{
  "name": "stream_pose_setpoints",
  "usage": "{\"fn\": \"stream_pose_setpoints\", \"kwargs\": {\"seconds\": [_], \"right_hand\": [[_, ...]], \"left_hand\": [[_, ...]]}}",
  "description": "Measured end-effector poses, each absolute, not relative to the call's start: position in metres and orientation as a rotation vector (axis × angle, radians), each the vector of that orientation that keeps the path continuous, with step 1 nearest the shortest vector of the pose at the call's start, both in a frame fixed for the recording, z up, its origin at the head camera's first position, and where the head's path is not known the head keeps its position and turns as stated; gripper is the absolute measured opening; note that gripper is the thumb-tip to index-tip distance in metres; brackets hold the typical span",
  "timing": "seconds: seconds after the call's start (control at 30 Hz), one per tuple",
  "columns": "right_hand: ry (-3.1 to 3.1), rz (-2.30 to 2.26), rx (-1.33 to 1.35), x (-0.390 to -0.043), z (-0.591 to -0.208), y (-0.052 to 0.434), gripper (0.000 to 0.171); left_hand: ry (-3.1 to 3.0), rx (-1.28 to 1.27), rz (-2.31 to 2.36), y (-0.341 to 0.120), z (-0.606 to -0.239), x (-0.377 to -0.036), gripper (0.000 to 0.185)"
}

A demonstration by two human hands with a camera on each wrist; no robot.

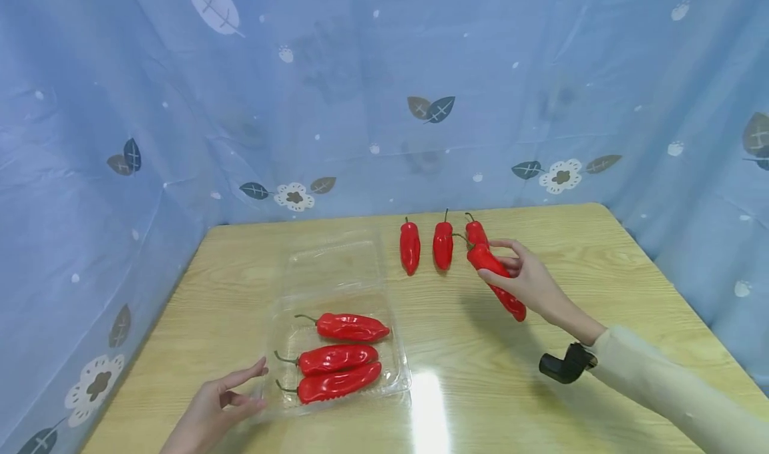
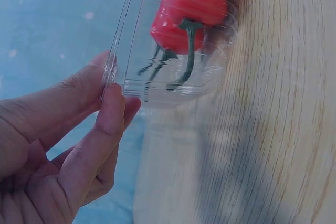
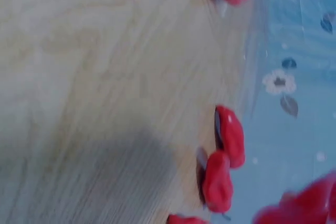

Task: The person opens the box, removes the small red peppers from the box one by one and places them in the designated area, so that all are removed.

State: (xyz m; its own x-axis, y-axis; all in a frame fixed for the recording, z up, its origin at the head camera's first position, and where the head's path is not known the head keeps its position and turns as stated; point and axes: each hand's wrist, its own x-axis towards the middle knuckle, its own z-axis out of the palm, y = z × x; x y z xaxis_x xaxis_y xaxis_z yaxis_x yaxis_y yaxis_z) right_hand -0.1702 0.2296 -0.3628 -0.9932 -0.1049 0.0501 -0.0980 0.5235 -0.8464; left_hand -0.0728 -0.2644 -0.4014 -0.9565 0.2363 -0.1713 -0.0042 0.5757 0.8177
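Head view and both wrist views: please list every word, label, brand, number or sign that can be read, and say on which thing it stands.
None: no view shows any readable text.
The cloth carries only leaf and flower prints, no letters.
The clear tray, the peppers and the table bear no label.
The black mount at the right wrist shows no marking that can be read.

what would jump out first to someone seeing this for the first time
The bright red peppers on the wooden table: three lie in a clear plastic tray at front left, three stand in a row at the back. The right hand holds another red pepper lifted beside that row, while the left hand touches the tray's corner.
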Motion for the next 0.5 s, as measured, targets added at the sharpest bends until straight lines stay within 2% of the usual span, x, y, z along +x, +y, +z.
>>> {"fn": "stream_pose_setpoints", "kwargs": {"seconds": [0.2,0.4,0.5], "right_hand": [[2.85,-1.497,0.134,-0.189,-0.375,0.242,0.063],[2.818,-1.655,0.321,-0.207,-0.385,0.259,0.067],[2.832,-1.68,0.433,-0.216,-0.389,0.264,0.066]], "left_hand": [[2.511,0.12,1.304,-0.272,-0.404,-0.069,0.069],[2.482,0.003,1.285,-0.268,-0.404,-0.074,0.073],[2.483,0.043,1.28,-0.267,-0.403,-0.076,0.072]]}}
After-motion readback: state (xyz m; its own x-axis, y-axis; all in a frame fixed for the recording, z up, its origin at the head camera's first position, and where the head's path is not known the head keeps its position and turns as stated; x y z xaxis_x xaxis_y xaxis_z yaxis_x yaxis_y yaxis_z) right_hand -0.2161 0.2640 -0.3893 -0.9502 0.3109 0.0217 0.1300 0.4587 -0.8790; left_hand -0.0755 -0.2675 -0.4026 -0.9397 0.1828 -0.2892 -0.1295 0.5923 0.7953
